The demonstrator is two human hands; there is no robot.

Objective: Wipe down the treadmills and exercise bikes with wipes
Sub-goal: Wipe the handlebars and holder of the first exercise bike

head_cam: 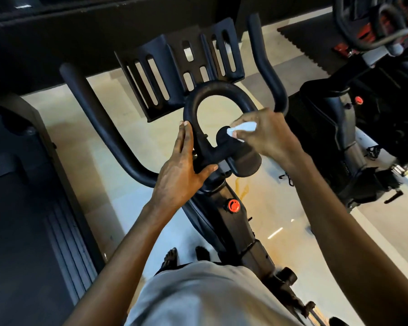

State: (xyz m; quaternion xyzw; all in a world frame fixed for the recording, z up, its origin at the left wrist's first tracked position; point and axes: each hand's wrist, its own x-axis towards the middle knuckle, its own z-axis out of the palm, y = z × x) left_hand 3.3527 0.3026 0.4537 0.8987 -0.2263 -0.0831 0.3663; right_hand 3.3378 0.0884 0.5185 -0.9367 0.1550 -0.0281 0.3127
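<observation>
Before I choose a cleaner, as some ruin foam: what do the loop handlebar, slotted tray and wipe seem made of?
Loop handlebar: matte black, dull sheen, likely rubbery coating or foam. Slotted tray: black, thin flat panels with clean-cut slots, hard plastic or painted metal; cannot tell which. Wipe: white, crumpled, soft cloth or paper.
</observation>
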